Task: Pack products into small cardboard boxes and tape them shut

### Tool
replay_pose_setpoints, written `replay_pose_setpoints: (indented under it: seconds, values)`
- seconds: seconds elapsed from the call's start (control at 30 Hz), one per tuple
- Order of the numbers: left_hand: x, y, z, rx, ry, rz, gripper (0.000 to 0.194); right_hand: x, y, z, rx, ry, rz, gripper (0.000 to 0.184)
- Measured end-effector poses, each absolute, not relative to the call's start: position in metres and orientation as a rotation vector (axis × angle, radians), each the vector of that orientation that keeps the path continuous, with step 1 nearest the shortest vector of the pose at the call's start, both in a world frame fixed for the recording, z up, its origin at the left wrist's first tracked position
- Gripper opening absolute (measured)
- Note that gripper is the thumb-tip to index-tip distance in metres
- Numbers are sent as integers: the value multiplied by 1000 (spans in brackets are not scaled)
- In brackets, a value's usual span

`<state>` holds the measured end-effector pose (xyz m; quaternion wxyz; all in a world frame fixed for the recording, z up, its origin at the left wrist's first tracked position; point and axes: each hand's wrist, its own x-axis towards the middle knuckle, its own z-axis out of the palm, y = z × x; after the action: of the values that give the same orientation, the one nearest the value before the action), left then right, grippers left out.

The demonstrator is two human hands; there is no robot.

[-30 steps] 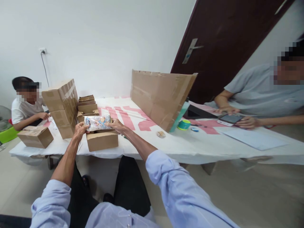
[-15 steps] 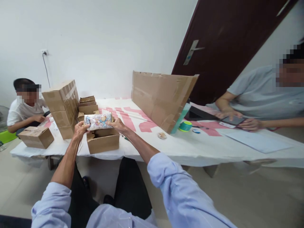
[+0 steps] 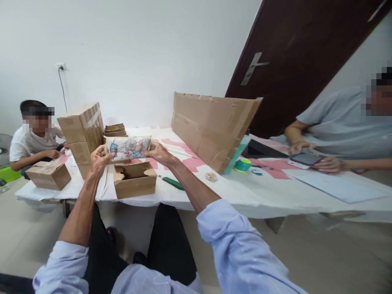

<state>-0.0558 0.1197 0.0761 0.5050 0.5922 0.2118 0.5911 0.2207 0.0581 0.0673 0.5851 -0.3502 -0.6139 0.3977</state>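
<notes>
A printed, pillow-shaped packet (image 3: 128, 148) with cartoon pictures is held level in the air between both hands. My left hand (image 3: 99, 159) is closed on its left end, and my right hand (image 3: 159, 154) pinches its right end. Below and slightly nearer to me, an open cardboard box (image 3: 135, 187) stands on the table; its inside looks dark and its contents cannot be made out. Just right of that box lies a green-handled tool (image 3: 172, 182), partly hidden by my right forearm.
Stacked cartons (image 3: 82, 134) and a smaller box (image 3: 49, 175) stand left. A large cardboard panel (image 3: 211, 126) rises mid-table. Tape rolls (image 3: 242, 164) and a white board (image 3: 337, 185) lie right. One person sits left; another, right, holds a device (image 3: 304, 160).
The packet has been raised and brought nearer, opening a gap above the open box. More of the green-handled tool shows. The view has shifted slightly.
</notes>
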Motion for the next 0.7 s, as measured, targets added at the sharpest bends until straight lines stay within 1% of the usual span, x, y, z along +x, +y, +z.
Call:
replay_pose_setpoints:
  seconds: [0.13,0.2,0.27,0.33,0.47,0.6,0.7]
  values:
    - [-60,110,88,1547,449,1399,52,220,59,70,-804,-1449,837,63]
    - [-63,107,98,1615,441,1412,49,216,60,74,-787,-1425,728,63]
    - [-68,104,111,1694,439,1424,48,213,58,83,-765,-1418,578,58]
    - [-77,102,127,1770,470,1394,52,212,53,95,-751,-1445,393,51]
    - [-93,100,148,1757,570,1203,69,210,37,120,-751,-1597,-21,41]
    - [-88,108,139,1533,578,1059,71,202,32,128,-768,-1813,-321,34]
    - [-78,125,121,1442,615,1107,68,202,44,120,-857,-1886,-415,40]
